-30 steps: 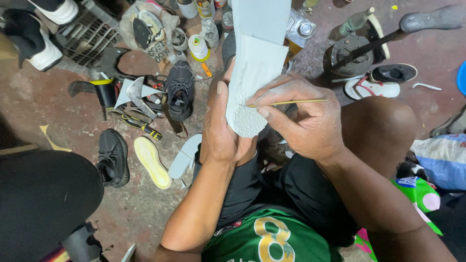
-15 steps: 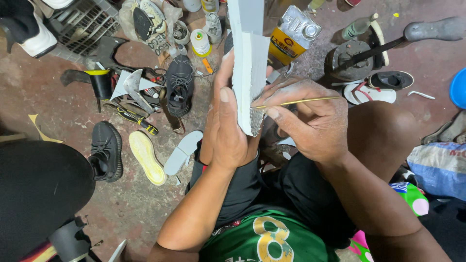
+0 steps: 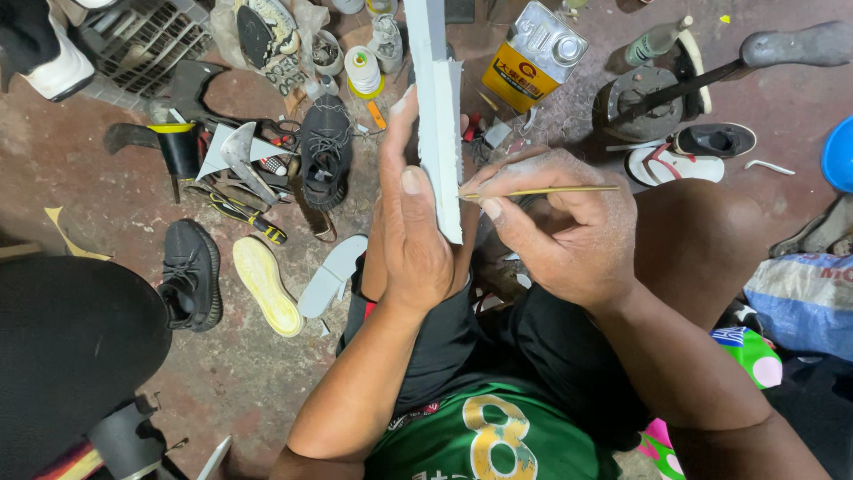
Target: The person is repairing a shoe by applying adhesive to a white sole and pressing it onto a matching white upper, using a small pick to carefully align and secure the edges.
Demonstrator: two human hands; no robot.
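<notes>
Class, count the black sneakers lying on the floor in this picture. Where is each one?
2. One black sneaker lies at left beside a yellow insole; another lies higher up, left of the left hand. Clutter may hide others.

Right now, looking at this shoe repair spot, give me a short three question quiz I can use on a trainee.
1. True or false: the left hand holds the pale shoe sole on edge.
2. What does the right hand pinch in its fingers? A) scissors B) thin yellow stick C) hammer
3. Fill in: the yellow insole lies on the floor beside a black ____.

Key
1. True.
2. B: the thin yellow stick, its tip at the sole's edge.
3. Sneaker: the black sneaker lies just left of it.
</notes>
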